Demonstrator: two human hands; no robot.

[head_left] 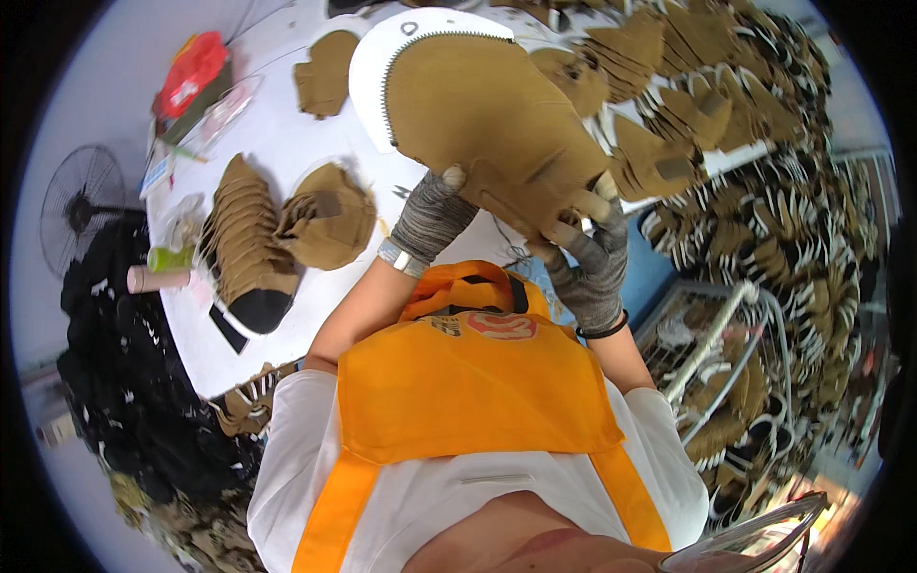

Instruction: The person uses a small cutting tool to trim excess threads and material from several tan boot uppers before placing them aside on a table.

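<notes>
Both of my hands hold up a brown fabric shoe upper (487, 105), raised over the white table. A white rounded toe piece (371, 81) with a dark toothed seam edges its far left side. My left hand (435, 218), in a grey fingerless glove, is closed on the near left edge, thumb on top and other fingers mostly hidden beneath. In a matching glove, my right hand (594, 263) grips the near right corner with bent fingers. Small thread snips (402, 191) seem to lie on the table beside my left hand.
On the white table (263, 110) are a row of stacked brown uppers (244, 229), another brown pile (330, 218), a flat brown piece (325, 74) and a box with red plastic (194, 76). Many uppers heap up at right beside a wire cart (712, 344). A fan (84, 205) stands left.
</notes>
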